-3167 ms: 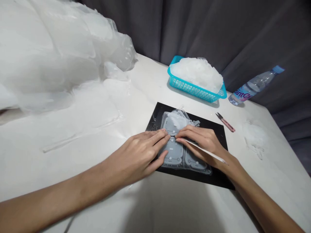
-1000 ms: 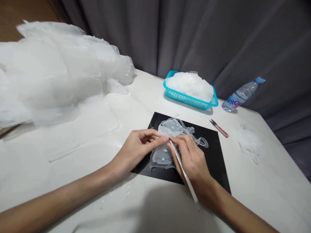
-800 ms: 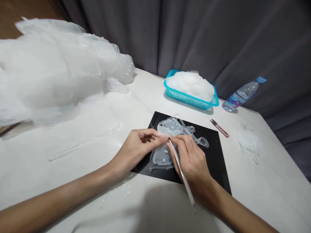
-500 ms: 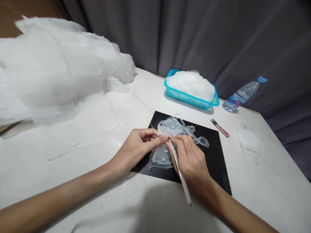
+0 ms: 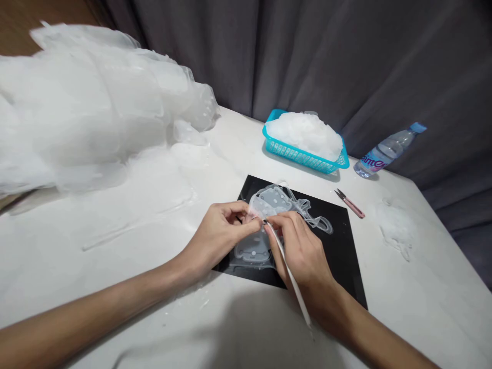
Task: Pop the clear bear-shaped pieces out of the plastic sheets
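A translucent molded silicone-like sheet (image 5: pixel 253 250), with rounded panels and small raised bumps, lies over a black mat (image 5: pixel 338 251). My left hand (image 5: pixel 226 228) pinches the sheet's middle between thumb and fingers. My right hand (image 5: pixel 302 246) grips a thin white pen-like stick (image 5: pixel 294 284); its upper end meets the sheet beside my left thumb, and the tail slants down toward me. What the tip does is hidden by my fingers. Loose clear strips (image 5: pixel 319 223) trail off the sheet to the right.
A large pile of translucent white sheets (image 5: pixel 96 107) fills the left side. Behind the mat stands a turquoise basket (image 5: pixel 303 158) heaped with white pieces. Right of it are a water bottle (image 5: pixel 388 151), pink-handled thread snips (image 5: pixel 349 203) and a clump of clear scraps (image 5: pixel 395 228).
The stick's lower end has swung slightly right and down as my right hand turned a little. My left hand keeps its pinch on the sheet. The whole view has shifted slightly.
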`<control>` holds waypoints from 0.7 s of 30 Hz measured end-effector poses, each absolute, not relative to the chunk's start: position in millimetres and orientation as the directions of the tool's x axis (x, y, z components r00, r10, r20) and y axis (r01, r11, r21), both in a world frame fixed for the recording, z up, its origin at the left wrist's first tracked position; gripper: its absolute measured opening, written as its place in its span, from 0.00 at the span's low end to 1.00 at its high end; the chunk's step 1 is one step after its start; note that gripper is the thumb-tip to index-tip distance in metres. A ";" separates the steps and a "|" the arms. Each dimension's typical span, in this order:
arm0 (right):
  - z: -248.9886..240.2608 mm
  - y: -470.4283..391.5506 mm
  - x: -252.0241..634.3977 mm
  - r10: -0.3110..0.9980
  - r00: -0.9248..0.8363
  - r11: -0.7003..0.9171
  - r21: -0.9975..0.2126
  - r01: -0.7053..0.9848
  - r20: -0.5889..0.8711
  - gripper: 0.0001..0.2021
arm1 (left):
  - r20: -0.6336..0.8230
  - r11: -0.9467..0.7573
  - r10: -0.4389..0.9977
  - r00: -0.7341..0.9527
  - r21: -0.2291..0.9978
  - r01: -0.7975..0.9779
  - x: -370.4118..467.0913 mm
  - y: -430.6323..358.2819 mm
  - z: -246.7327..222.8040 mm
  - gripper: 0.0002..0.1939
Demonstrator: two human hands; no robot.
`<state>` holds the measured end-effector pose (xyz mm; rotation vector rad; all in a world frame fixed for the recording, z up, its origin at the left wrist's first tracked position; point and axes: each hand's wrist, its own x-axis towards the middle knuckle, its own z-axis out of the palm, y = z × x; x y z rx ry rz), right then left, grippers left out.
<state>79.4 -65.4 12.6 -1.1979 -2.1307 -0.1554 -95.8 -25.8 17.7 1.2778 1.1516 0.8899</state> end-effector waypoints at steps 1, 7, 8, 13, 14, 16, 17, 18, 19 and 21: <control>13.6 -64.0 80.9 0.729 -0.333 0.567 -0.255 0.783 0.598 0.07 | -0.151 0.129 0.963 0.226 0.986 0.109 -95.6 -25.4 18.5 0.08; 24.8 -52.1 96.1 0.824 -0.227 0.488 -0.447 0.750 0.519 0.05 | -0.187 0.158 0.958 0.219 0.977 0.143 -96.1 -22.6 24.0 0.08; 25.6 -49.9 98.7 0.833 -0.213 0.477 -0.469 0.743 0.511 0.05 | -0.189 0.159 0.957 0.218 0.976 0.149 -96.4 -22.2 24.4 0.08; 24.4 -40.7 107.8 0.868 -0.121 0.415 -0.571 0.708 0.481 0.06 | -0.212 0.175 0.950 0.229 0.969 0.172 -97.7 -21.3 23.9 0.08; 23.9 -39.9 108.5 0.869 -0.123 0.419 -0.581 0.698 0.479 0.06 | -0.213 0.174 0.949 0.232 0.969 0.177 -97.9 -21.2 23.7 0.08; 23.6 -39.8 108.6 0.862 -0.173 0.456 -0.582 0.673 0.476 0.05 | -0.206 0.163 0.947 0.247 0.970 0.182 -98.5 -21.2 23.6 0.07; 23.8 -40.6 108.2 0.854 -0.209 0.483 -0.579 0.656 0.476 0.05 | -0.196 0.152 0.946 0.259 0.972 0.180 -99.0 -21.4 24.1 0.07; 24.1 -41.7 107.7 0.845 -0.242 0.509 -0.577 0.639 0.477 0.05 | -0.184 0.139 0.944 0.273 0.975 0.173 -99.6 -21.7 25.0 0.07; 24.3 -43.0 107.3 0.835 -0.269 0.531 -0.574 0.624 0.481 0.05 | -0.172 0.130 0.942 0.287 0.978 0.162 -100.2 -22.1 26.4 0.08; 24.7 -45.5 106.8 0.818 -0.291 0.559 -0.564 0.608 0.497 0.05 | -0.165 0.130 0.936 0.312 0.983 0.128 -101.3 -23.3 30.1 0.10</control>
